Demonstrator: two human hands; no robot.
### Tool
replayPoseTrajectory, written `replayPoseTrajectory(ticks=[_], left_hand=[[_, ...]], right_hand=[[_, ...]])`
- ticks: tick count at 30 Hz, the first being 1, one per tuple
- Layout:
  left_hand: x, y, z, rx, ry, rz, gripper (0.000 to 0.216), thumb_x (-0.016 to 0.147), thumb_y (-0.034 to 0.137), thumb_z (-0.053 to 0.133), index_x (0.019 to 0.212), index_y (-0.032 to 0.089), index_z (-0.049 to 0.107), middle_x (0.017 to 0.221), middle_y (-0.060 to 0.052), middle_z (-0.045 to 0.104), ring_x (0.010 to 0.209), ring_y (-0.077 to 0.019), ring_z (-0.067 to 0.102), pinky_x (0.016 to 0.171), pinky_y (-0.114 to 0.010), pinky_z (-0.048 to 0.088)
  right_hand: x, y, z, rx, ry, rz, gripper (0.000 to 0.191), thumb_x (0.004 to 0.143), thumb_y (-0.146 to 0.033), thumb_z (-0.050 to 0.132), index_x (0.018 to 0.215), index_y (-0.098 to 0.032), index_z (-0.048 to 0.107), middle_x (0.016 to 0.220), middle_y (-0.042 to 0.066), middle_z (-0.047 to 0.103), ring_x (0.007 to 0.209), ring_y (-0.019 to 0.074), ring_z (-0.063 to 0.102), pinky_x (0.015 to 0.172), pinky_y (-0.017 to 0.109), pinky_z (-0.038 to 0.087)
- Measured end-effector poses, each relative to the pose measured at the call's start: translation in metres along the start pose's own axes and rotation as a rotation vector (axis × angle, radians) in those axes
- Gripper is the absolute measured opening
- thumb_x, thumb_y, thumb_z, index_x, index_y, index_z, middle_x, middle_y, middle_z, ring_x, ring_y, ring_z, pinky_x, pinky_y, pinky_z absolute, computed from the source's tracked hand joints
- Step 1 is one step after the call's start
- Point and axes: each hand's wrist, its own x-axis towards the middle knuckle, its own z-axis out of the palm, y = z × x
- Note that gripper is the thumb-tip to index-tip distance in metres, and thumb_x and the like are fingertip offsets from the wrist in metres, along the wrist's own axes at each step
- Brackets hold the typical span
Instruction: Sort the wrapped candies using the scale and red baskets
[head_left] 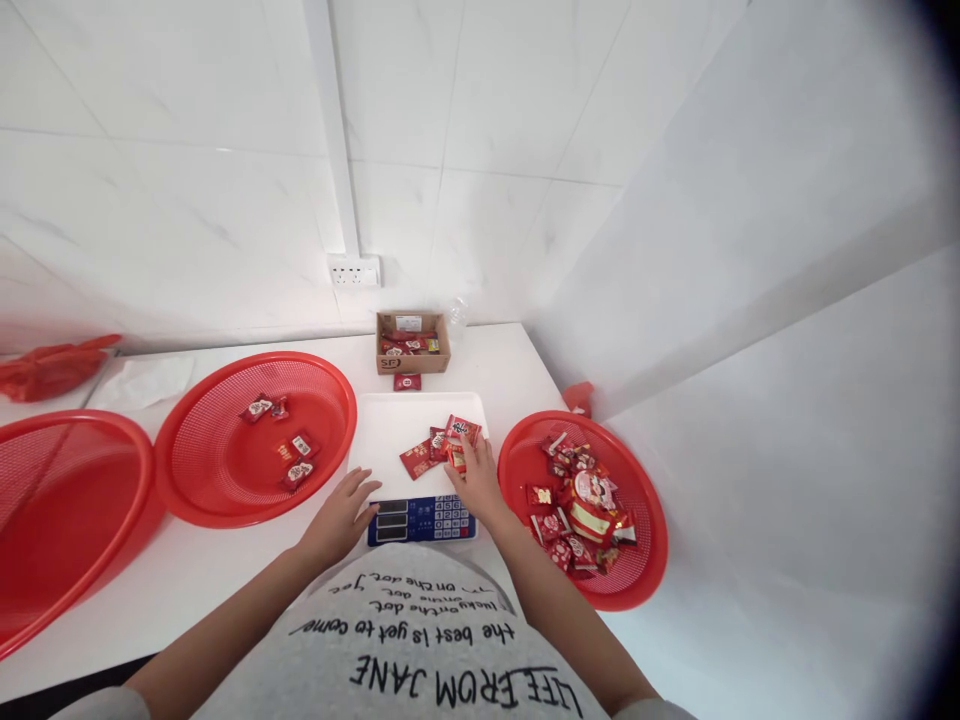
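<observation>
A white-topped weighing scale (379,430) with a blue keypad panel stands on the table. Several red snack packets (418,460) lie on the right half of its pan. My right hand (474,482) is over them, with thumb and fingers closed around a small red and gold snack packet (455,458), partly hidden by the fingers. My left hand (341,515) is beside the scale's near left corner, fingers apart and holding nothing.
Right of the scale, a red basket (654,500) holds several red packets. A second red basket (334,490) on the left has a few; another red basket (135,440) sits farther left. Behind are a cardboard box (420,364) of packets and a lone red packet (407,382).
</observation>
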Motion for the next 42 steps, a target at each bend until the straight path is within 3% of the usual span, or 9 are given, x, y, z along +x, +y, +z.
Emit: replayPoseTrajectory(ticks=[4,9,14,18,20,24,28,37,42], left_hand=[[-0.002,-0.001,0.001,-0.002,-0.002,-0.005,0.03,0.084,0.029,0.045,0.11,0.021,0.057,0.127,-0.009,0.052,0.123,-0.0253,0.041,0.099,-0.044,0.039],[-0.001,-0.002,0.004,0.008,0.0,0.017,0.03,0.084,0.028,0.045,0.112,0.021,0.056,0.126,-0.009,0.052,0.123,-0.0249,0.041,0.1,-0.044,0.039],[0.008,0.002,0.01,0.045,-0.05,0.072,0.037,0.084,0.027,0.047,0.12,0.022,0.051,0.133,-0.009,0.047,0.127,-0.0252,0.036,0.102,-0.044,0.036],[0.03,0.01,0.012,0.102,-0.106,0.178,0.056,0.081,0.033,0.053,0.134,0.025,0.037,0.143,-0.009,0.033,0.134,-0.0273,0.022,0.105,-0.047,0.028],[0.049,0.014,0.013,0.13,-0.129,0.246,0.069,0.077,0.041,0.058,0.138,0.027,0.029,0.148,-0.009,0.022,0.136,-0.0289,0.014,0.107,-0.049,0.021],[0.088,0.022,0.018,0.167,-0.207,0.366,0.087,0.067,0.057,0.062,0.14,0.03,0.024,0.15,-0.009,0.013,0.136,-0.0325,0.004,0.107,-0.053,0.008],[0.112,0.031,0.031,0.171,-0.259,0.45,0.076,0.071,0.059,0.057,0.137,0.034,0.029,0.149,-0.006,0.02,0.136,-0.0329,0.01,0.106,-0.055,-0.001],[0.118,0.046,0.06,0.226,-0.06,0.199,0.06,0.08,0.048,0.051,0.136,0.033,0.033,0.146,-0.007,0.027,0.135,-0.0318,0.015,0.105,-0.057,0.001],[0.123,0.06,0.06,0.205,-0.013,-0.03,0.076,0.071,0.054,0.059,0.136,0.025,0.035,0.148,-0.014,0.018,0.134,-0.0382,0.009,0.104,-0.059,0.006]], right_hand=[[0.018,-0.009,0.011,-0.061,-0.032,-0.021,0.064,0.084,-0.051,0.04,0.139,-0.021,0.027,0.149,0.012,0.012,0.136,0.031,0.006,0.106,0.048,0.015],[0.03,-0.03,0.017,-0.049,-0.094,-0.162,0.063,0.083,-0.053,0.04,0.138,-0.024,0.03,0.149,0.01,0.014,0.137,0.0275,0.01,0.106,0.049,0.014],[0.016,-0.026,0.004,0.055,0.1,-0.237,0.056,0.086,-0.048,0.037,0.135,-0.022,0.035,0.146,0.009,0.026,0.135,0.0249,0.016,0.107,0.047,0.02],[-0.012,0.009,-0.012,0.092,0.307,-0.141,0.053,0.086,-0.048,0.036,0.128,-0.016,0.043,0.14,0.013,0.035,0.133,0.0248,0.022,0.105,0.046,0.026],[-0.03,0.03,-0.015,0.075,0.337,-0.072,0.055,0.085,-0.049,0.037,0.127,-0.013,0.044,0.138,0.015,0.037,0.132,0.025,0.023,0.106,0.046,0.025],[-0.064,0.059,-0.009,0.009,0.243,0.096,0.059,0.085,-0.048,0.035,0.13,-0.011,0.041,0.139,0.015,0.036,0.133,0.0259,0.022,0.106,0.046,0.023],[-0.081,0.066,0.001,-0.034,0.123,0.207,0.058,0.086,-0.045,0.033,0.133,-0.011,0.037,0.14,0.014,0.036,0.133,0.0248,0.024,0.107,0.043,0.024],[-0.078,0.058,-0.003,-0.039,0.051,0.233,0.057,0.087,-0.04,0.032,0.133,-0.008,0.038,0.138,0.012,0.04,0.13,0.0236,0.031,0.107,0.037,0.024],[-0.08,0.059,-0.002,-0.008,0.043,0.238,0.058,0.086,-0.04,0.033,0.134,-0.007,0.037,0.139,0.012,0.039,0.13,0.024,0.031,0.106,0.037,0.026]])
